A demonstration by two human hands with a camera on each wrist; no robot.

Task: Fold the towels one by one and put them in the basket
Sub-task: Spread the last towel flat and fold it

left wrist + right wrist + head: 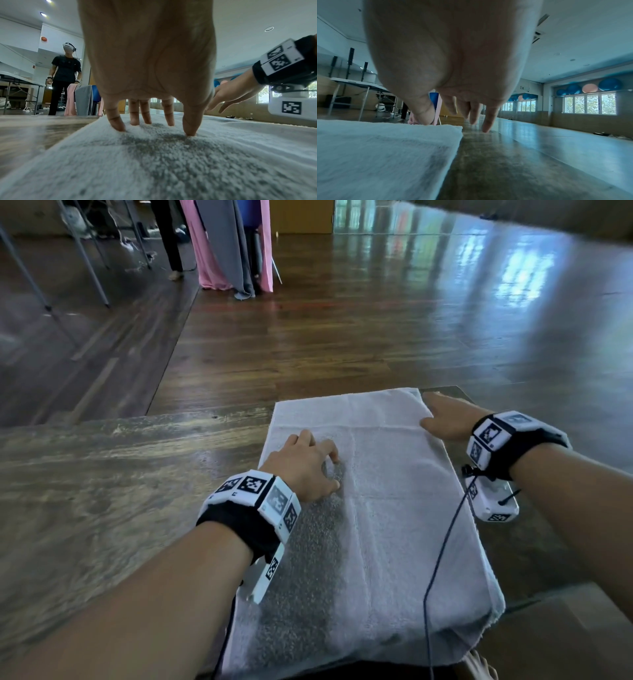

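Nearest the head camera, two bare forearms with marker-covered wrist bands (255, 501), a dark cable (442, 546) trailing across the white towel (394, 508); towel spread flat on the worn wooden tabletop (120, 474), near end hanging over the front edge, cut off at the bottom of the frame; beyond the tabletop, glossy wooden floor (342, 320), pink and grey cloths (222, 244) draped over a stand, folding-table legs at far left; in the left wrist view, a person in dark clothes with a headset (66, 71) standing beside those cloths; blue and pink exercise balls (590, 88) above the windows in the right wrist view. Left hand (303, 465) arched over the towel's left half, fingertips (118, 125) spread and pressing into the pile, grip holding nothing; right hand (448, 417) at the towel's far right corner, fingers extended, thumb on the towel edge, little finger (488, 125) down on bare tabletop, grip loose and wide. Basket not made out; cardboard-coloured surface at lower right unclear.
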